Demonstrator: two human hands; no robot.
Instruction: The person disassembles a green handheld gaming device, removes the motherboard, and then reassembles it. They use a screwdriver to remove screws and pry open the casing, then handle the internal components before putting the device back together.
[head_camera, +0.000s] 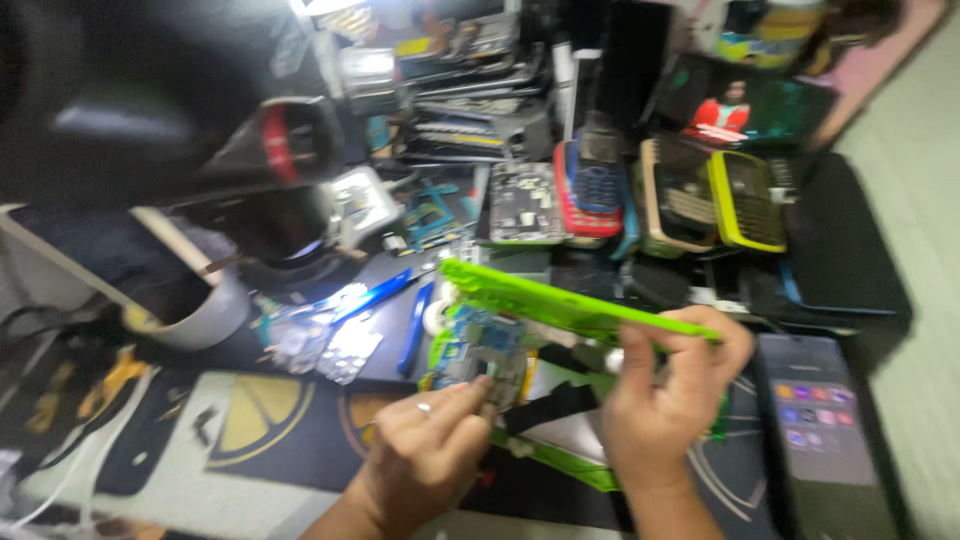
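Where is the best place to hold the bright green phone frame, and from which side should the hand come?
Probably by its long edges near one end, from the right, as the right hand pinches the green frame now. It is thin, flat and tilted, so a pinch across the rim suits it. This keeps the left hand free at the circuit board.

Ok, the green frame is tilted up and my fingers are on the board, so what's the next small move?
Probably ease the circuit board out from under the green frame. The right hand holds the frame's edge raised, and the left hand already pinches the board's lower edge.
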